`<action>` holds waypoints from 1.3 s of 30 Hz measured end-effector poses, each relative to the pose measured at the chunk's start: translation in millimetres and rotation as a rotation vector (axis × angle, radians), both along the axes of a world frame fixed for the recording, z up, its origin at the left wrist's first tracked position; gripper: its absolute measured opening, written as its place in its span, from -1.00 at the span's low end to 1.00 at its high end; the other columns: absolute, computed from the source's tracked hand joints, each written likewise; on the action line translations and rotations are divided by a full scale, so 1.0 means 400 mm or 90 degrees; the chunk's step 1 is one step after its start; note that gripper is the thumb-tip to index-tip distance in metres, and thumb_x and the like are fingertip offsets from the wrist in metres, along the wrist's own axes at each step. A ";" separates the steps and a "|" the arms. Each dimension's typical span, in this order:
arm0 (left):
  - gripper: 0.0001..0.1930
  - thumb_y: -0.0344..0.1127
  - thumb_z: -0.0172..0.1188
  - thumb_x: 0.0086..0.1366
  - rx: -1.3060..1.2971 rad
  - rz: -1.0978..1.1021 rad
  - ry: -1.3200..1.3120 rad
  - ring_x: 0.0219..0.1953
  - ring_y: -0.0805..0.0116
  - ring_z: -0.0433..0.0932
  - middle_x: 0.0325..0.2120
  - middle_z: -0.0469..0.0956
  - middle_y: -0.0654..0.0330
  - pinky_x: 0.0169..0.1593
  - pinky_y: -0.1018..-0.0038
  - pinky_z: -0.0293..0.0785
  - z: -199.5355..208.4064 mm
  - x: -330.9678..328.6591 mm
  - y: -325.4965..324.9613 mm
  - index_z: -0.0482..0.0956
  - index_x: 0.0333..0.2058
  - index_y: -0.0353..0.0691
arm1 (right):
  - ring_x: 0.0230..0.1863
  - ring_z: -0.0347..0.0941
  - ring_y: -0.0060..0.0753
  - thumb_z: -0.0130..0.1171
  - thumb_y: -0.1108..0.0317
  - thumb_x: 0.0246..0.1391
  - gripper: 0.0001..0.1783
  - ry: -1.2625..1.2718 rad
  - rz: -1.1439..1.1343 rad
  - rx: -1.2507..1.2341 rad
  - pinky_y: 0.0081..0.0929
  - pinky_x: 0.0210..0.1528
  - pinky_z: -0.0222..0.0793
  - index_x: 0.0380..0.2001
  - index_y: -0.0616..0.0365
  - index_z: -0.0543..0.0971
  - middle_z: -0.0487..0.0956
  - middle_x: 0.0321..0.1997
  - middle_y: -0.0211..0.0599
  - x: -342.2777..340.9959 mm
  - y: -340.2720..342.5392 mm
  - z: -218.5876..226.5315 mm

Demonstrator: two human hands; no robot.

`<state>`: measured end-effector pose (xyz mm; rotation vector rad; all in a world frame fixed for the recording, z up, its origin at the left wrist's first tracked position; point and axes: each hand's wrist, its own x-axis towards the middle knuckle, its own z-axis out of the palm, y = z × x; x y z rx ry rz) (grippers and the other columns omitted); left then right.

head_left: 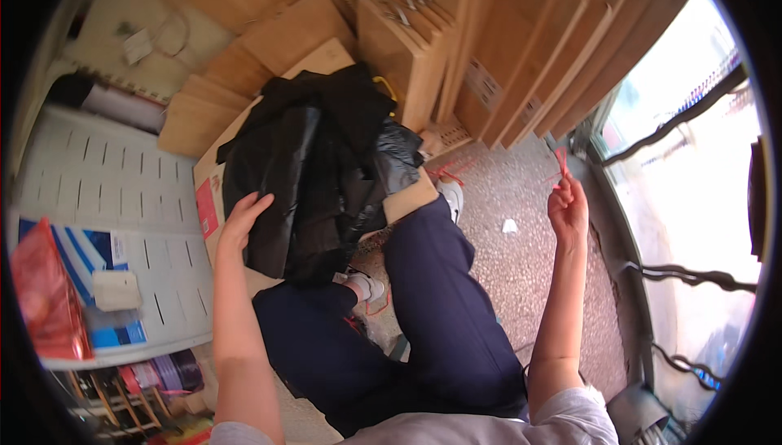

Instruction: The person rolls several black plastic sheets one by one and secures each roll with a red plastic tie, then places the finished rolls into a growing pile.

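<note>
A heap of black cloth with shiny black plastic at its right side lies on a cardboard box in front of my knees. My left hand rests at the heap's left edge, fingers stretched out and touching the dark material, grasping nothing that shows. Held out to the right over the floor, my right hand is closed in a pinch on a thin red string, which sticks up above the fingertips. More red string lies on the floor near my shoe.
Wooden boards lean upright at the back. On the left a grey slotted shelf carries a red plastic bag and a blue-and-white packet. A white scrap lies on the speckled floor, and a barred glass door stands right.
</note>
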<state>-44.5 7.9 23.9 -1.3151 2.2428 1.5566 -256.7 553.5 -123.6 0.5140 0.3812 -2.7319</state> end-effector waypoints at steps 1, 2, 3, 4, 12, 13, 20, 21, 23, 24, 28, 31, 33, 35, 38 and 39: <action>-0.29 -0.06 0.28 0.18 0.073 -0.033 0.032 0.09 0.36 0.38 0.03 0.44 0.11 0.15 0.49 0.25 0.017 0.008 0.000 0.26 0.17 -0.38 | -0.67 0.12 -0.81 -0.01 0.45 0.20 -0.76 0.087 0.005 0.075 -0.82 -0.67 0.00 -0.08 0.30 0.44 0.35 -0.57 -0.55 -0.011 -0.072 0.110; -0.29 -0.06 0.28 0.18 0.067 -0.014 0.051 0.09 0.36 0.38 0.03 0.44 0.11 0.15 0.49 0.25 0.016 0.030 -0.012 0.26 0.17 -0.38 | -0.66 0.12 -0.82 0.00 0.44 0.20 -0.75 0.176 0.008 0.148 -0.83 -0.66 -0.01 -0.07 0.30 0.45 0.34 -0.58 -0.56 -0.014 -0.160 0.215; -0.35 -0.08 0.27 0.20 0.088 0.023 0.133 0.05 0.39 0.41 -0.01 0.47 0.16 0.12 0.49 0.29 0.006 0.060 -0.033 0.29 0.16 -0.32 | -0.65 0.11 -0.85 0.00 0.40 0.22 -0.72 0.259 0.010 0.249 -0.84 -0.63 -0.02 -0.06 0.32 0.47 0.32 -0.58 -0.61 -0.010 -0.262 0.303; -0.40 -0.10 0.25 0.21 0.113 0.055 0.216 0.00 0.43 0.44 -0.04 0.49 0.21 0.09 0.50 0.33 0.001 0.082 -0.043 0.32 0.14 -0.27 | -0.63 0.13 -0.85 0.01 0.37 0.22 -0.69 0.313 0.046 0.318 -0.82 -0.61 0.00 -0.05 0.34 0.47 0.34 -0.55 -0.62 -0.001 -0.355 0.377; -0.48 -0.12 0.19 0.27 0.338 0.248 0.604 0.00 0.39 0.46 -0.03 0.49 0.19 0.06 0.44 0.39 0.033 0.212 -0.014 0.34 0.12 -0.24 | -0.61 0.52 -0.50 0.12 0.41 -0.02 -0.83 0.922 0.544 0.819 -0.53 -0.54 0.44 -0.44 0.32 0.60 0.57 -0.63 -0.27 0.162 -0.909 0.400; -0.50 -0.14 0.18 0.28 0.336 0.235 0.621 -0.02 0.38 0.48 -0.04 0.49 0.19 0.05 0.44 0.40 0.005 0.217 -0.023 0.34 0.11 -0.22 | -0.59 0.52 -0.52 0.12 0.41 -0.03 -0.83 0.879 0.634 0.779 -0.53 -0.53 0.44 -0.47 0.31 0.60 0.57 -0.61 -0.26 0.188 -0.929 0.384; -0.54 -0.17 0.13 0.31 0.393 0.124 0.477 -0.08 0.43 0.52 -0.06 0.50 0.22 -0.04 0.47 0.46 -0.044 0.115 0.073 0.34 0.14 -0.18 | -0.58 0.46 -0.51 0.07 0.44 -0.05 -0.83 0.763 0.755 0.645 -0.54 -0.50 0.40 -0.46 0.36 0.56 0.52 -0.62 -0.28 0.191 -0.945 0.346; -0.54 -0.17 0.13 0.31 0.399 0.131 0.482 -0.08 0.43 0.52 -0.06 0.50 0.22 -0.04 0.47 0.46 -0.045 0.102 0.076 0.34 0.14 -0.18 | -0.58 0.45 -0.51 0.06 0.44 -0.04 -0.83 0.747 0.772 0.649 -0.55 -0.50 0.39 -0.46 0.37 0.54 0.52 -0.62 -0.30 0.176 -0.941 0.356; -0.52 -0.17 0.12 0.32 0.381 0.137 0.392 -0.07 0.45 0.50 -0.06 0.50 0.22 -0.03 0.52 0.44 -0.032 0.085 0.081 0.32 0.16 -0.19 | -0.60 0.43 -0.51 0.05 0.43 -0.02 -0.82 0.724 0.787 0.635 -0.54 -0.48 0.39 -0.47 0.38 0.52 0.53 -0.61 -0.29 0.160 -0.921 0.346; -0.52 -0.17 0.12 0.32 0.384 0.141 0.395 -0.07 0.45 0.50 -0.06 0.50 0.22 -0.03 0.52 0.44 -0.029 0.081 0.085 0.32 0.16 -0.19 | -0.61 0.38 -0.59 0.03 0.40 0.00 -0.82 0.694 0.772 0.673 -0.63 -0.54 0.26 -0.40 0.32 0.52 0.52 -0.62 -0.34 0.152 -0.912 0.347; -0.51 -0.13 0.08 0.35 0.277 0.014 0.379 -0.05 0.49 0.46 -0.05 0.48 0.23 0.00 0.56 0.39 -0.036 0.063 0.100 0.30 0.18 -0.19 | -0.66 0.23 -0.69 -0.02 0.35 0.08 -0.77 0.607 0.773 0.681 -0.73 -0.62 0.08 -0.25 0.26 0.50 0.55 -0.55 -0.37 0.118 -0.895 0.358; -0.51 -0.12 0.06 0.36 0.339 -0.002 0.406 -0.02 0.49 0.45 -0.01 0.46 0.23 0.04 0.55 0.38 -0.044 0.039 0.108 0.29 0.18 -0.20 | -0.64 0.25 -0.63 -0.03 0.39 0.09 -0.78 0.659 0.761 0.719 -0.68 -0.63 0.12 -0.25 0.29 0.49 0.52 -0.56 -0.30 0.116 -0.897 0.312; -0.49 -0.13 0.06 0.35 0.402 0.053 0.411 0.01 0.46 0.44 0.00 0.46 0.21 0.07 0.52 0.37 -0.057 0.030 0.106 0.27 0.20 -0.20 | -0.66 0.21 -0.68 -0.03 0.40 0.12 -0.79 0.587 0.805 0.663 -0.71 -0.64 0.07 -0.22 0.28 0.48 0.51 -0.52 -0.34 0.120 -0.903 0.324; -0.49 -0.14 0.06 0.35 0.438 0.037 0.408 0.03 0.44 0.44 0.02 0.45 0.21 0.08 0.50 0.37 -0.042 0.027 0.098 0.26 0.21 -0.20 | -0.67 0.17 -0.72 -0.04 0.40 0.14 -0.79 0.515 0.845 0.608 -0.73 -0.65 0.02 -0.20 0.27 0.47 0.50 -0.49 -0.38 0.119 -0.901 0.335; -0.47 -0.15 0.07 0.34 0.485 0.008 0.410 0.06 0.42 0.42 0.06 0.42 0.20 0.11 0.48 0.36 -0.019 0.028 0.097 0.23 0.22 -0.20 | -0.68 0.17 -0.72 -0.03 0.43 0.15 -0.81 0.428 0.863 0.484 -0.72 -0.65 0.01 -0.20 0.28 0.46 0.47 -0.49 -0.38 0.112 -0.886 0.345; -0.46 -0.15 0.07 0.34 0.496 -0.005 0.412 0.07 0.41 0.41 0.07 0.40 0.20 0.12 0.47 0.35 -0.014 0.030 0.096 0.22 0.23 -0.20 | -0.68 0.17 -0.72 -0.03 0.43 0.16 -0.83 0.411 0.866 0.446 -0.71 -0.65 0.01 -0.21 0.27 0.45 0.47 -0.49 -0.38 0.110 -0.881 0.348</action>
